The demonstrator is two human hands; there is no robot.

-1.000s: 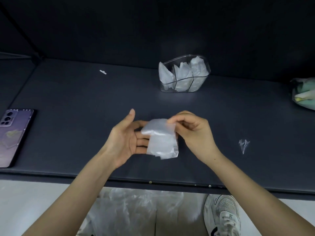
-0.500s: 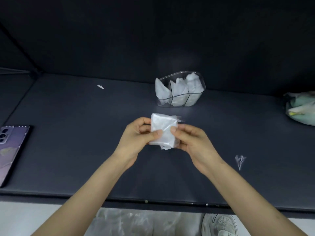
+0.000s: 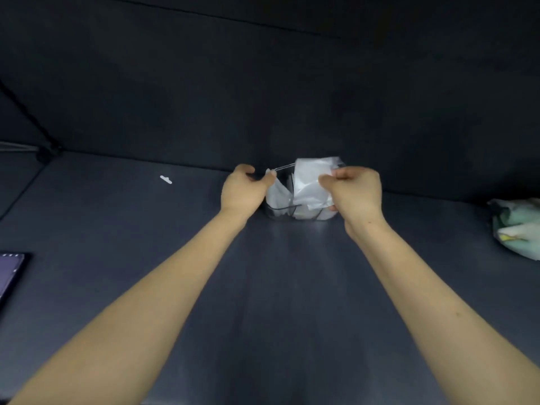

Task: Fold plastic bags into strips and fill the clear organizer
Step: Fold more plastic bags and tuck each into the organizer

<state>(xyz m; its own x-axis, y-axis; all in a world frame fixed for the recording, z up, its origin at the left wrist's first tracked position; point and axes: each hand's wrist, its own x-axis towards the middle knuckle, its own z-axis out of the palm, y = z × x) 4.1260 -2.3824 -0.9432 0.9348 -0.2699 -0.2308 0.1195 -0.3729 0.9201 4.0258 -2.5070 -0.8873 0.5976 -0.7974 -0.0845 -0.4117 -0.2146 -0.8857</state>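
Note:
The clear organizer (image 3: pixel 280 213) stands at the back of the dark table, with folded white bags inside its compartments. My right hand (image 3: pixel 352 191) pinches a folded white plastic bag (image 3: pixel 309 182) and holds it over the organizer's middle and right part, its lower end inside the rim. My left hand (image 3: pixel 244 191) grips the organizer's left rim, thumb on the near side and fingers curled round the edge. A folded bag (image 3: pixel 276 194) shows in the left compartment beside that hand.
A phone (image 3: pixel 10 273) lies at the table's left edge. A green and white bundle (image 3: pixel 517 226) sits at the far right. A small white scrap (image 3: pixel 166 179) lies at the back left. A dark wall rises right behind the organizer.
Both hands have reached forward from the table's middle to the organizer. The left hand let go of the folded bag and took the organizer's rim; the right hand carried the bag there.

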